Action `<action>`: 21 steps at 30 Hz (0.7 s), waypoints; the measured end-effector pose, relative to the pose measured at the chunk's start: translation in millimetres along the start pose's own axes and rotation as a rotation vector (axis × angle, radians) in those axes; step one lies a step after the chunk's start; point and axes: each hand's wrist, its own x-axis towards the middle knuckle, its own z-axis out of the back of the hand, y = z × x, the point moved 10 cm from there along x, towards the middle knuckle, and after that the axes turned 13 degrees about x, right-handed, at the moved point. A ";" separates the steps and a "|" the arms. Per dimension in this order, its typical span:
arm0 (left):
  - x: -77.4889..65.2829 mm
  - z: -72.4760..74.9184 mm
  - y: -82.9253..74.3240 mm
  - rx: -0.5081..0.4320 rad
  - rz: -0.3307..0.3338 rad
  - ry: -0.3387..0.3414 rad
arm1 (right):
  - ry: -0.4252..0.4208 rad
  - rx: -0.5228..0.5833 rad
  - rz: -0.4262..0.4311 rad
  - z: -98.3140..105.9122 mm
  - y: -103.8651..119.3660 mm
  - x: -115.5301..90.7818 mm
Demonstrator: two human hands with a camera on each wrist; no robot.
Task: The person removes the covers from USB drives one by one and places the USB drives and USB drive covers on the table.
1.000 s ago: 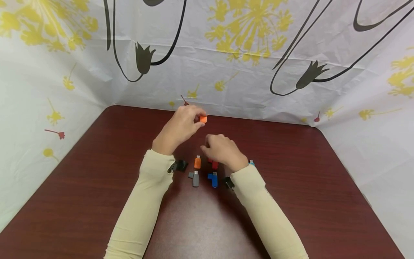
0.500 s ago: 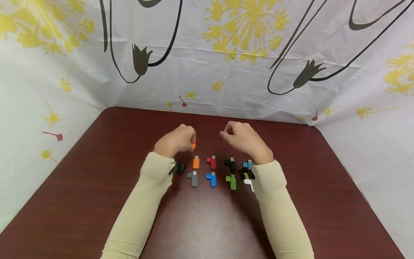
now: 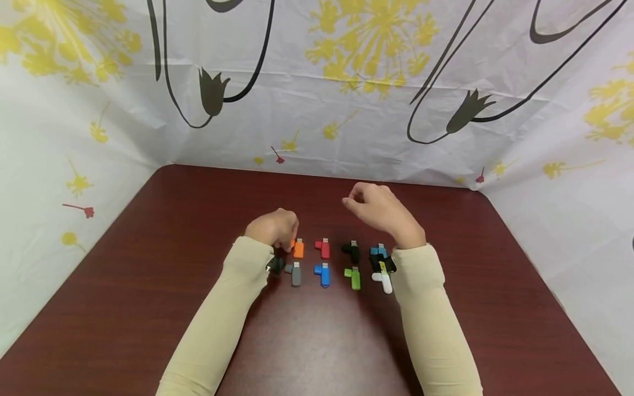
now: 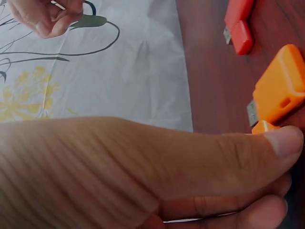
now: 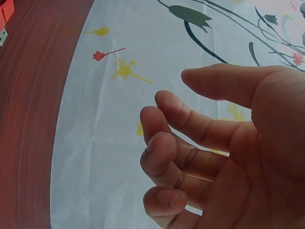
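Note:
My left hand [image 3: 274,228] is low over the table and pinches a small orange cap [image 4: 263,127] between thumb and fingers. Right beside the cap lies the orange USB stick [image 3: 299,249], its metal plug showing in the left wrist view. Most of the cap is hidden behind the thumb. My right hand [image 3: 378,208] hangs above the table behind the black USB stick [image 3: 354,252]. In the right wrist view its fingers are loosely curled, with nothing between them and the thumb.
Two rows of USB sticks with caps at their left lie mid-table: a red stick [image 3: 325,248], a light blue one [image 3: 381,251], a grey one [image 3: 296,274], a blue one [image 3: 324,275], a green one [image 3: 355,279] and a white one [image 3: 386,282]. A patterned cloth [image 3: 307,82] stands behind.
My left hand has come down toward me with the orange cap, to the left side of the orange stick. My right hand has moved up and right, away from the sticks.

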 end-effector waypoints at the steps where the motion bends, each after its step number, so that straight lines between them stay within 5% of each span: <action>1: 1.0 -0.9 0.0 0.002 -0.001 0.003 | 0.002 0.001 0.002 -0.2 0.6 0.0; 21: -2.8 1.0 -2.9 -0.005 0.006 -0.020 | 0.005 -0.010 -0.007 6.8 -2.4 -2.6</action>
